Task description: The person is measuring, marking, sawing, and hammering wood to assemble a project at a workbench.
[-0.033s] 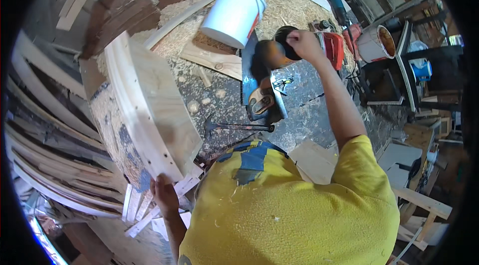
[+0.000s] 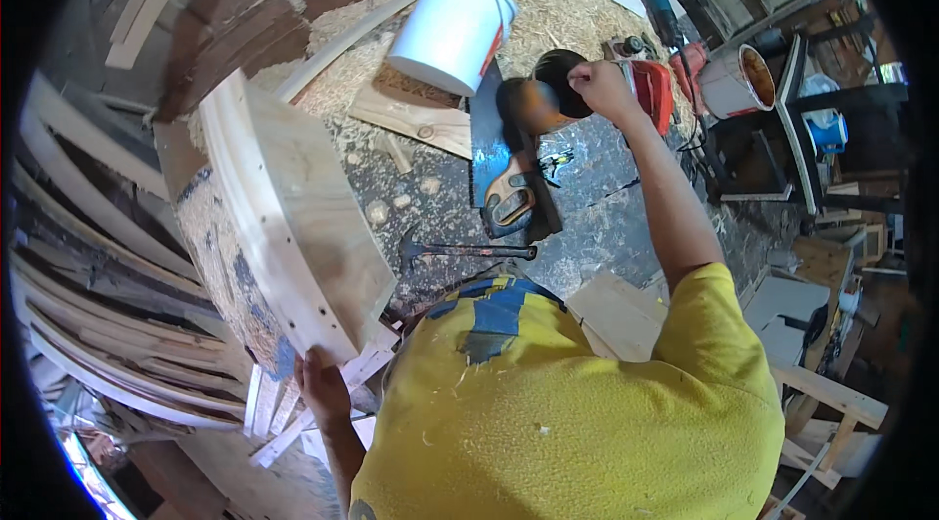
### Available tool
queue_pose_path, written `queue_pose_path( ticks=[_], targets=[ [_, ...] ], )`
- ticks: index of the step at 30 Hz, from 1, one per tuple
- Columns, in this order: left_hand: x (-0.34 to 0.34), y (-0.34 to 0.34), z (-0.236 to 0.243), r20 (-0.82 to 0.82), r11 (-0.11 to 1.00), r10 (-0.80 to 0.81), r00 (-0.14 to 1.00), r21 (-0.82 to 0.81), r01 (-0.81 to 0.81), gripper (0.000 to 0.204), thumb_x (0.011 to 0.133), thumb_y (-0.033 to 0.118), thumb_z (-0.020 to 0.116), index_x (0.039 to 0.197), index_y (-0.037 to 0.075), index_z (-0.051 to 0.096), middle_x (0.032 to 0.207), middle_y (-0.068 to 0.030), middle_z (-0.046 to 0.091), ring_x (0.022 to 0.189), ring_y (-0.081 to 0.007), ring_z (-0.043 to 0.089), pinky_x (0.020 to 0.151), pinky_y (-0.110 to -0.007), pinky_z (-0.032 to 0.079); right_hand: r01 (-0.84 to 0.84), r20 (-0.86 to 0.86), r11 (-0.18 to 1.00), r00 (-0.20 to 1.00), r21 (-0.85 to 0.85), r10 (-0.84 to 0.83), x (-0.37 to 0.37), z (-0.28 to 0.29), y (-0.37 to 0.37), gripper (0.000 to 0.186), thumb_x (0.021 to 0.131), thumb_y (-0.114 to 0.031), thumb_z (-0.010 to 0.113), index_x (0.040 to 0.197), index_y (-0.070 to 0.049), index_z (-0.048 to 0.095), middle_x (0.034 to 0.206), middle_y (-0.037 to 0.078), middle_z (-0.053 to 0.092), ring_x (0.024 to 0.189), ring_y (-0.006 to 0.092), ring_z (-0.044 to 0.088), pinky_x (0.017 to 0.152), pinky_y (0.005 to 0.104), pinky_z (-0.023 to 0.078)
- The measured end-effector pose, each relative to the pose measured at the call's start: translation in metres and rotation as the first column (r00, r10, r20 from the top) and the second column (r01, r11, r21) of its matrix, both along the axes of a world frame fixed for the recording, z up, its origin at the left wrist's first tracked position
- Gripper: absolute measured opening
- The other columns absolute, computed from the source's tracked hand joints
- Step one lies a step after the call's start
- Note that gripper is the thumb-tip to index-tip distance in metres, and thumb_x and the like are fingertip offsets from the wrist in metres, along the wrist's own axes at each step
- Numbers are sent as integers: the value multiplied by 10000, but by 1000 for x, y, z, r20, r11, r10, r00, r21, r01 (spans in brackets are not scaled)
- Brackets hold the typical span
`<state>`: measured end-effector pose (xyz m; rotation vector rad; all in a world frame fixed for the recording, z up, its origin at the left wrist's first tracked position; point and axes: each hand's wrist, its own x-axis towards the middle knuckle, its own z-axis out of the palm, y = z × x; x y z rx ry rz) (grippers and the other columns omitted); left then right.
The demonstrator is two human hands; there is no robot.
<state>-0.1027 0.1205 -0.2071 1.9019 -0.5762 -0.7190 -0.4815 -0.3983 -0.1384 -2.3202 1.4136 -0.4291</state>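
The left hand (image 2: pixel 325 388) has its grip at the near end of the long wooden piece (image 2: pixel 313 207), fingers against its lower edge; whether it truly pinches the wood, I cannot tell. The piece stretches forward from that grip, a row of dark holes along its pale edge. To the right of the left grip, a hammer (image 2: pixel 471 251) lies on the counter (image 2: pixel 599 182). Beyond it, a handsaw (image 2: pixel 504 192) lies to the left of and nearer than the right hand (image 2: pixel 602 90). The right grip is at the mouth of a dark can (image 2: pixel 554 70), fingertips pressed together; anything between them is too small to tell. Just right of this grip sits a red tool (image 2: pixel 652 94); farther off to its left stands a white bucket (image 2: pixel 445 36), among wood shavings (image 2: pixel 558 11).
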Motion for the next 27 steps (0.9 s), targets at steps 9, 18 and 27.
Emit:
queue_pose_path(
  ticks=[9, 18, 27],
  targets=[
    [-24, -36, 39, -314, 947, 295, 903, 225, -231, 523, 939, 267, 640, 1343, -23, 478, 1188, -124, 616, 1114, -221, 578, 1005, -347, 435, -269, -236, 943, 921, 196, 311, -4, -142, -85, 314, 797, -91, 589, 1094, -13, 655, 1096, 246, 658, 1056, 401, 616, 926, 469, 473],
    [-57, -69, 93, 205, 947, 296, 933, 64, -315, 531, 913, 415, 656, 1209, -20, 580, 1144, -208, 616, 1125, -327, 586, 959, -416, 452, -494, -230, 819, 795, 293, 562, 127, -201, 16, 276, 840, -111, 542, 1068, -16, 664, 1085, 237, 665, 1032, 386, 624, 902, 471, 478],
    [-58, -59, 89, 202, 957, 264, 943, 71, -283, 512, 923, 427, 633, 1208, 5, 582, 1195, -204, 587, 1167, -339, 554, 1000, -421, 425, -519, -299, 734, 686, 439, 664, 137, -224, 69, 265, 883, -130, 495, 1043, -18, 673, 1075, 227, 672, 1009, 372, 632, 879, 473, 482]
  ],
)
